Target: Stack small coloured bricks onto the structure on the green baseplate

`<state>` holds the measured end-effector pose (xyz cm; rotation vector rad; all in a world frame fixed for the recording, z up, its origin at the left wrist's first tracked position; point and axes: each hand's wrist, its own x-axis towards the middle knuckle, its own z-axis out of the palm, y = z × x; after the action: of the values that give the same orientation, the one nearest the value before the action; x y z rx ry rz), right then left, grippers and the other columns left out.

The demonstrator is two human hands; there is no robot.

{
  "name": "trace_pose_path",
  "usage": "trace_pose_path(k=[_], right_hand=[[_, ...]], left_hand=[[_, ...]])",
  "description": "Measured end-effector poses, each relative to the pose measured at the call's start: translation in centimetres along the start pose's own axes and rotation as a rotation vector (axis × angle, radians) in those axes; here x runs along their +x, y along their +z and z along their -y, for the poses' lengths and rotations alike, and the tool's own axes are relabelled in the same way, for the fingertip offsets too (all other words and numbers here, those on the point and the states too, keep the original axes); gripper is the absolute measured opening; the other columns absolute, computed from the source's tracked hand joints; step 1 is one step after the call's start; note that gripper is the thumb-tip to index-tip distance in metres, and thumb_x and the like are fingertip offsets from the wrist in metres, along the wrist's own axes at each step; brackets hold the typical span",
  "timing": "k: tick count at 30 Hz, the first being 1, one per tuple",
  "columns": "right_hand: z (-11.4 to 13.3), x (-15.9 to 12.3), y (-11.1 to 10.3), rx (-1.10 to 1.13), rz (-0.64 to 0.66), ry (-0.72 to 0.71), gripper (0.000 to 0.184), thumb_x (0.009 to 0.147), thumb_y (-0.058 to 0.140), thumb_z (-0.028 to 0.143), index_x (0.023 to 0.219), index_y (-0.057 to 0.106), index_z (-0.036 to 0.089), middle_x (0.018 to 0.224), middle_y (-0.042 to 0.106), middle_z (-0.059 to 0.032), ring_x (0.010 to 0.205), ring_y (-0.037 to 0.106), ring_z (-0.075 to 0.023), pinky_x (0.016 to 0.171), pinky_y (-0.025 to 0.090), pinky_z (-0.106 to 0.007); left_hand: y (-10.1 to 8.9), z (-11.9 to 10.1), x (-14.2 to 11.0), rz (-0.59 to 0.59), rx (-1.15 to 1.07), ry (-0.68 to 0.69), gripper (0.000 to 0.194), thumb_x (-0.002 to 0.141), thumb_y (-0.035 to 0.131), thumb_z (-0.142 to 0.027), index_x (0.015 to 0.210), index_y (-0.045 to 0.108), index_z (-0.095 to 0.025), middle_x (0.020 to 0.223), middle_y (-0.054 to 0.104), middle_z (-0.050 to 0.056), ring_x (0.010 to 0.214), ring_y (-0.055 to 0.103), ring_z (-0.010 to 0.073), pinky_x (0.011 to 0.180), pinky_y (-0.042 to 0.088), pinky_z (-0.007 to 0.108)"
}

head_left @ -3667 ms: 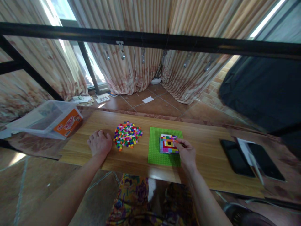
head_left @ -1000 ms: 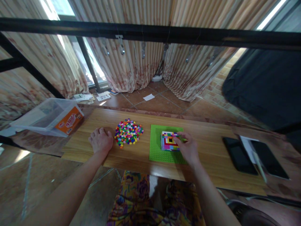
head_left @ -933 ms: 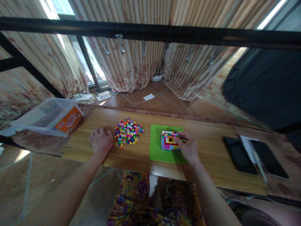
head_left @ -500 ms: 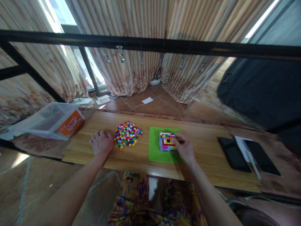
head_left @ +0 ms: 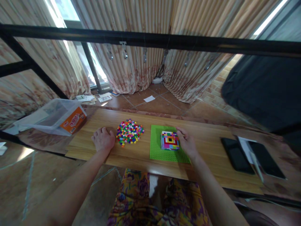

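My left hand (head_left: 103, 139) lies palm down on the wooden board, fingers loosely bent and apart, with nothing in it. Just right of it is a loose pile of small multicoloured toy bricks (head_left: 129, 132). A green studded baseplate (head_left: 155, 152) bears a low square block of bricks (head_left: 169, 140), its top patterned in coloured rings around a dark centre. At that block's right side is my right hand (head_left: 187, 142), its fingers curled together. Whether anything small is between these fingertips cannot be made out.
A clear plastic bin (head_left: 55, 114) with an orange label stands at the left end. Two dark phones (head_left: 237, 155) and a white paper lie at the right. A black metal bar (head_left: 150, 40) crosses in front, with curtains (head_left: 131, 72) behind it.
My right hand has moved off the top of the brick block to its right side, uncovering more of the pattern. My left hand stays on the board. The view has shifted slightly.
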<state>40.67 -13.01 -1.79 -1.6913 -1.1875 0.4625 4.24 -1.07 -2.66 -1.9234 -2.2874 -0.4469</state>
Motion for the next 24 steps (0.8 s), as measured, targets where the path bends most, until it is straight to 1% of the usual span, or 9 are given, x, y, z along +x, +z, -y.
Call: trace_pose_path(k=[4, 10, 12, 14, 15, 17, 19, 21, 24], right_hand=[[-0.1, -1.1, 0.7, -0.003, 0.061, 0.046, 0.040, 0.089, 0.050, 0.048, 0.109, 0.072, 0.020, 0.105, 0.074, -0.0109, 0.089, 0.067, -0.0222, 0.082, 0.051, -0.038], [-0.8, -2.4, -0.3, -0.070, 0.041, 0.116, 0.045, 0.086, 0.049, 0.057, 0.109, 0.071, 0.024, 0.100, 0.073, -0.0115, 0.085, 0.067, -0.0274, 0.079, 0.052, -0.047], [-0.2, -2.6, -0.6, -0.162, 0.001, 0.079, 0.042, 0.088, 0.048, 0.056, 0.107, 0.071, 0.027, 0.101, 0.072, -0.0139, 0.089, 0.066, -0.0297, 0.082, 0.050, -0.050], [1.5, -2.9, -0.3, -0.272, -0.108, -0.053, 0.039, 0.090, 0.047, 0.053, 0.105, 0.071, 0.027, 0.105, 0.070, -0.0165, 0.100, 0.064, -0.0319, 0.090, 0.047, -0.052], [2.6, -3.2, 0.3, -0.297, -0.162, -0.129, 0.037, 0.091, 0.046, 0.052, 0.105, 0.071, 0.027, 0.106, 0.069, -0.0168, 0.104, 0.062, -0.0321, 0.092, 0.046, -0.053], [5.0, -3.8, 2.2, -0.227, -0.137, -0.215, 0.031, 0.093, 0.047, 0.046, 0.103, 0.070, 0.029, 0.104, 0.070, -0.0120, 0.101, 0.062, -0.0278, 0.092, 0.047, -0.049], [7.0, -4.4, 5.1, -0.133, 0.026, -0.302, 0.027, 0.092, 0.049, 0.041, 0.099, 0.071, 0.027, 0.098, 0.071, -0.0082, 0.095, 0.063, -0.0247, 0.089, 0.049, -0.046], [7.9, -4.8, 8.3, -0.113, 0.183, -0.353, 0.024, 0.091, 0.050, 0.032, 0.097, 0.071, 0.024, 0.096, 0.070, -0.0077, 0.096, 0.062, -0.0235, 0.089, 0.048, -0.043], [7.5, -4.9, 12.3, -0.179, 0.275, -0.353, 0.022, 0.087, 0.052, 0.021, 0.098, 0.071, 0.021, 0.098, 0.069, -0.0086, 0.096, 0.059, -0.0236, 0.089, 0.047, -0.041]], left_hand=[[-0.2, -0.1, -0.1, 0.023, -0.014, 0.004, 0.044, 0.092, 0.039, -0.033, 0.120, 0.058, -0.006, 0.127, 0.058, 0.023, 0.119, 0.051, 0.0372, 0.096, 0.041, 0.051], [0.1, -0.1, -0.4, 0.029, -0.009, -0.036, 0.043, 0.093, 0.040, -0.033, 0.123, 0.059, -0.010, 0.131, 0.057, 0.020, 0.122, 0.049, 0.0343, 0.101, 0.038, 0.049], [0.1, -0.1, -0.4, 0.035, -0.019, -0.043, 0.042, 0.092, 0.040, -0.033, 0.123, 0.059, -0.011, 0.131, 0.057, 0.020, 0.122, 0.049, 0.0341, 0.101, 0.038, 0.049], [0.0, -0.2, -0.5, 0.040, -0.023, -0.043, 0.042, 0.092, 0.040, -0.034, 0.122, 0.059, -0.012, 0.130, 0.058, 0.020, 0.121, 0.050, 0.0339, 0.100, 0.038, 0.049], [-0.1, -0.2, -0.5, 0.045, -0.025, -0.042, 0.042, 0.092, 0.040, -0.034, 0.122, 0.059, -0.012, 0.129, 0.058, 0.020, 0.121, 0.050, 0.0338, 0.100, 0.037, 0.048], [-0.2, -0.2, -0.5, 0.051, -0.028, -0.043, 0.042, 0.093, 0.040, -0.033, 0.123, 0.059, -0.011, 0.129, 0.058, 0.020, 0.121, 0.050, 0.0337, 0.100, 0.037, 0.048], [-0.3, -0.2, -0.5, 0.052, -0.033, -0.044, 0.042, 0.093, 0.040, -0.033, 0.123, 0.059, -0.011, 0.129, 0.058, 0.020, 0.121, 0.050, 0.0338, 0.100, 0.037, 0.048], [-0.2, -0.2, -0.6, 0.049, -0.037, -0.042, 0.041, 0.092, 0.040, -0.032, 0.123, 0.059, -0.011, 0.129, 0.058, 0.020, 0.121, 0.050, 0.0340, 0.100, 0.037, 0.048], [0.0, 0.0, -0.6, 0.037, -0.041, -0.034, 0.040, 0.092, 0.040, -0.033, 0.121, 0.059, -0.012, 0.128, 0.058, 0.020, 0.120, 0.051, 0.0342, 0.099, 0.037, 0.048]])
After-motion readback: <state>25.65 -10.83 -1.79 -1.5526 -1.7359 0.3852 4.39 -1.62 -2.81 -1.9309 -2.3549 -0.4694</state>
